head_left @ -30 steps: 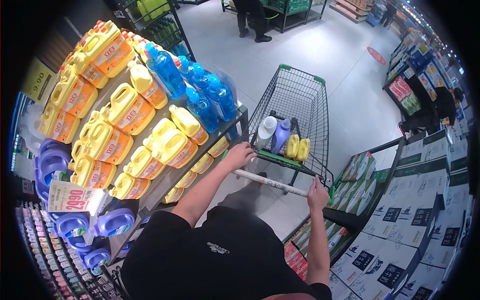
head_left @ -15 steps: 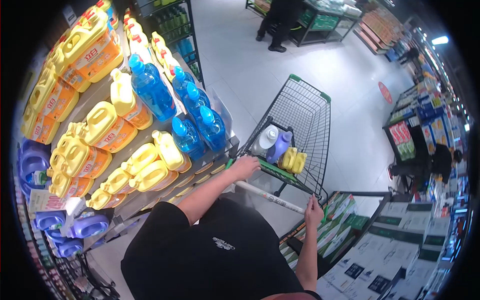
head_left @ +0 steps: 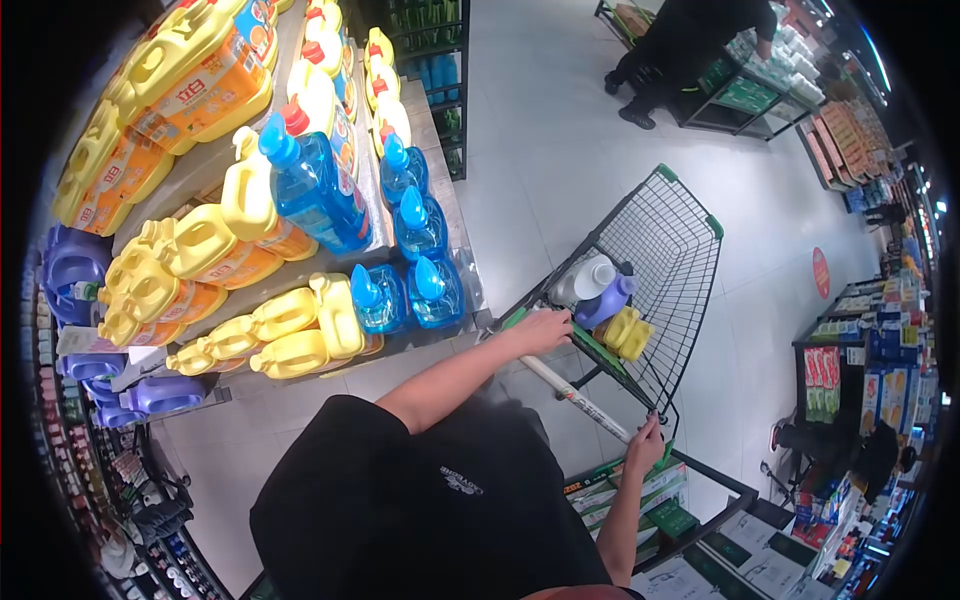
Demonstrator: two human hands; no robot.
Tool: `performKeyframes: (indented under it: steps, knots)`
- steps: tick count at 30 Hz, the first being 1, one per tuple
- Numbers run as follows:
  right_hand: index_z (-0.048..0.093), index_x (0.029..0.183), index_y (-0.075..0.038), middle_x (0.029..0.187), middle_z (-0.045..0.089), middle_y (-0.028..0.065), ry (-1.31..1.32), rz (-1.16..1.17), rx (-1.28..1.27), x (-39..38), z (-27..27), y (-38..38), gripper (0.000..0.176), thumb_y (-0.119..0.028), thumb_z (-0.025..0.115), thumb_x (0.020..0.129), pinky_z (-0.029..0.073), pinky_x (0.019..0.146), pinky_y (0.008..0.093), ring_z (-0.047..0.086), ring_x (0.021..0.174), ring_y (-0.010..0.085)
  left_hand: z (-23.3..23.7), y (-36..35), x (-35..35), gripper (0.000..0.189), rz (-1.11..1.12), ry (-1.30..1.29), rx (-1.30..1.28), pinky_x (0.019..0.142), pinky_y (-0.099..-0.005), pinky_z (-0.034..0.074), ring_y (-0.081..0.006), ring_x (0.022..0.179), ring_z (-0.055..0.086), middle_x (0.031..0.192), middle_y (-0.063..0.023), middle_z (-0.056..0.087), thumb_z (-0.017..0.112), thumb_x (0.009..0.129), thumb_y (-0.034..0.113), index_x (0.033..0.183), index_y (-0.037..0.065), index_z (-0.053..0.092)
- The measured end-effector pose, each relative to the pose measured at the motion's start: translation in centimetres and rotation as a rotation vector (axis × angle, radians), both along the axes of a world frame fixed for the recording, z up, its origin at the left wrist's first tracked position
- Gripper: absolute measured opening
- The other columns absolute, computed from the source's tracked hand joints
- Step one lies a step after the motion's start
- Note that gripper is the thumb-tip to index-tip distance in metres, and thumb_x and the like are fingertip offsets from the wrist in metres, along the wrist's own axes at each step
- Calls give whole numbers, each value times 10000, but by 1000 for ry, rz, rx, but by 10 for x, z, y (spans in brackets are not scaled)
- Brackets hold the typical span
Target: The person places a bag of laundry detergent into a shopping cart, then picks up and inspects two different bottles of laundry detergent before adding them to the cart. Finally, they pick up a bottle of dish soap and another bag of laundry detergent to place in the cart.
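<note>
A wire shopping cart [head_left: 680, 270] with green corners stands in front of me. My left hand [head_left: 545, 332] is closed over the left end of its white handle bar [head_left: 575, 398]. At the bar's right end, my right hand [head_left: 646, 446] is wrapped round the handle, close to the wire frame. Near my left hand, the cart's rear part holds a white bottle [head_left: 582, 280], a purple jug [head_left: 608, 302] and yellow bottles [head_left: 630, 333]. The mesh basket stretches away beyond them.
Left of the cart rises a display of yellow jugs [head_left: 205, 80] and blue pump bottles [head_left: 320, 185]. Stacked boxes [head_left: 740, 545] stand at lower right. Ahead, a person in dark clothes [head_left: 690, 45] is beside a goods stand [head_left: 760, 90]. Another person [head_left: 860, 450] is at right.
The cart, with both hands on its handle, now appears farther right in view. The person ahead and the stand look closer and farther right; the boxes have slid lower. Both grips are the same.
</note>
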State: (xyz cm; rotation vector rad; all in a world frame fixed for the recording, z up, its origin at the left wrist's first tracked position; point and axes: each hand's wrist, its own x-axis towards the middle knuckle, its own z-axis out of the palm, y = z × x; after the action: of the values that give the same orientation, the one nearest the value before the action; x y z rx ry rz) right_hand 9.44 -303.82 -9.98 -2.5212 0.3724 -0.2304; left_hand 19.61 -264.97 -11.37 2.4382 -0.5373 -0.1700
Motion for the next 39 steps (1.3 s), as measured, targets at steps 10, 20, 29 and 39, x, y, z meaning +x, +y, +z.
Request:
performKeyframes:
  steps: [10,20,29,39]
  knots:
    - [745,1317,-79,949,809,116,-23,146,-145,88,-7,-14,384,-297,532,1084,578,682,391,764,747,259,6,-1,74,295,41,26,38,980,-476,512,-324,1103,649,1143,-109,652,671,1003,313,1151,62,715]
    - [758,1288,-97,999,816,95,-77,310,-199,189,-5,-47,343,-261,559,1062,599,667,402,779,766,280,9,-21,117,300,163,93,-29,1008,-464,499,-328,1120,656,1091,-112,712,625,1028,320,1128,55,723]
    - [781,1264,-107,839,791,130,-191,475,-205,296,3,-57,331,-271,592,1047,543,552,428,723,614,326,29,-41,142,258,381,69,-87,924,-494,510,-381,1045,648,1023,-152,701,627,1012,283,1066,49,721]
    - [810,1208,-156,748,766,93,-232,582,-162,417,-8,-33,300,-293,608,1032,543,573,432,710,602,309,19,-36,182,323,558,19,-38,942,-498,496,-375,1051,653,1032,-161,711,586,1040,325,1083,45,742]
